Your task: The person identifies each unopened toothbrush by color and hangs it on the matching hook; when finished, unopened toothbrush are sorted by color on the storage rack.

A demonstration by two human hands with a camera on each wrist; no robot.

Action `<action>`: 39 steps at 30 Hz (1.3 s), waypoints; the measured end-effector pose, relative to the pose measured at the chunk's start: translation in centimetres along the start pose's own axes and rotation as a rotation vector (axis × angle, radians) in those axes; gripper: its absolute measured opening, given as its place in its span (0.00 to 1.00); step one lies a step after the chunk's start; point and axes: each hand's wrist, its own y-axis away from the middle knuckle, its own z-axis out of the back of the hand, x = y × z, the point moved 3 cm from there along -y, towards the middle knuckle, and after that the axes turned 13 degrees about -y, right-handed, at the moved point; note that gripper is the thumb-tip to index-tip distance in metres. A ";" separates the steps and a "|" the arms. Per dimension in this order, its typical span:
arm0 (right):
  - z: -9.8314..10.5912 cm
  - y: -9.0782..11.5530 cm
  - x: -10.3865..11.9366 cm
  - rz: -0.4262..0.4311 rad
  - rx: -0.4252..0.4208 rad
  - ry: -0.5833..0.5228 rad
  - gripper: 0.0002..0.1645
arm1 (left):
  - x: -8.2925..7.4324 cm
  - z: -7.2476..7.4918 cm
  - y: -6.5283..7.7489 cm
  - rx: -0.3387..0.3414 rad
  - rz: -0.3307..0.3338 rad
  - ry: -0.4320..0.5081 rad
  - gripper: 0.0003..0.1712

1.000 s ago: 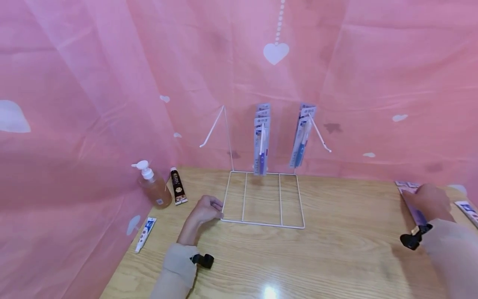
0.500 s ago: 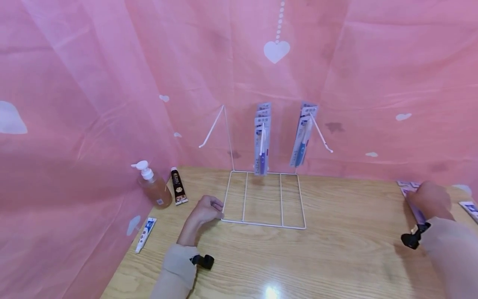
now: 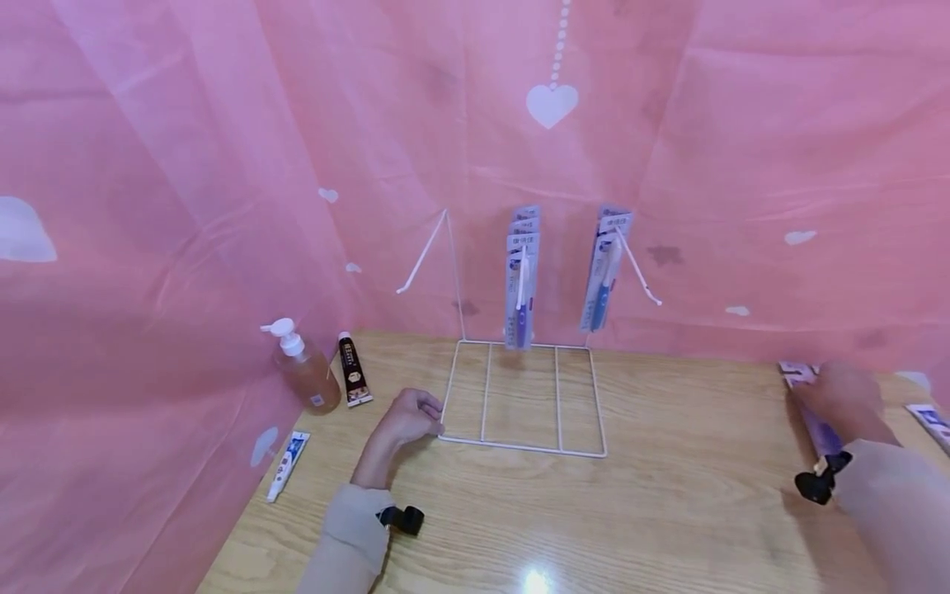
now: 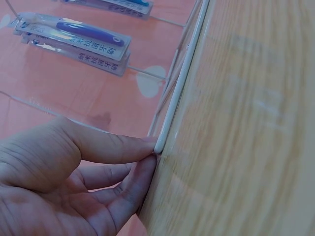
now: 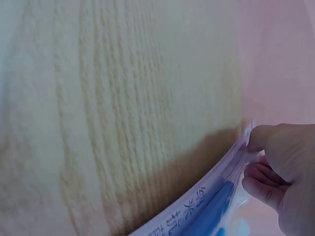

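Note:
My left hand [image 3: 412, 415] pinches the front left corner of a white wire display rack [image 3: 523, 447] between thumb and finger; the left wrist view shows the fingertips at the base wire [image 4: 171, 110]. Packaged toothbrushes hang from the rack's middle hook [image 3: 522, 289] and right hook [image 3: 606, 272]; its left hook [image 3: 421, 252] is bare. Far to the right, my right hand [image 3: 846, 400] pinches the upper end of a packaged toothbrush [image 5: 197, 209] with a blue handle, partly hidden under the hand in the head view. The package slants close over the table.
On the left stand a pump bottle [image 3: 308, 375] of amber liquid, a black tube [image 3: 354, 371] and a white toothpaste tube [image 3: 288, 466]. Another white tube [image 3: 931, 425] lies at the far right edge. A pink curtain [image 3: 223, 165] closes off the back and left of the wooden table [image 3: 668, 495].
My right hand has shifted slightly left with the packaged toothbrush, whose top now shows more beside the fingers. The left hand and the rack have stayed in place.

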 end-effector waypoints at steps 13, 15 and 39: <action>3.1 1.0 4.6 0.100 -0.170 -0.041 0.22 | -0.1 0.3 0.1 -0.015 0.007 0.006 0.18; 3.9 1.4 5.5 0.077 -0.196 -0.057 0.22 | -0.1 0.3 0.1 -0.018 0.008 0.002 0.18; 8.5 7.9 18.5 0.296 -0.398 -0.065 0.20 | -0.2 -0.1 0.5 -0.022 -0.026 0.009 0.17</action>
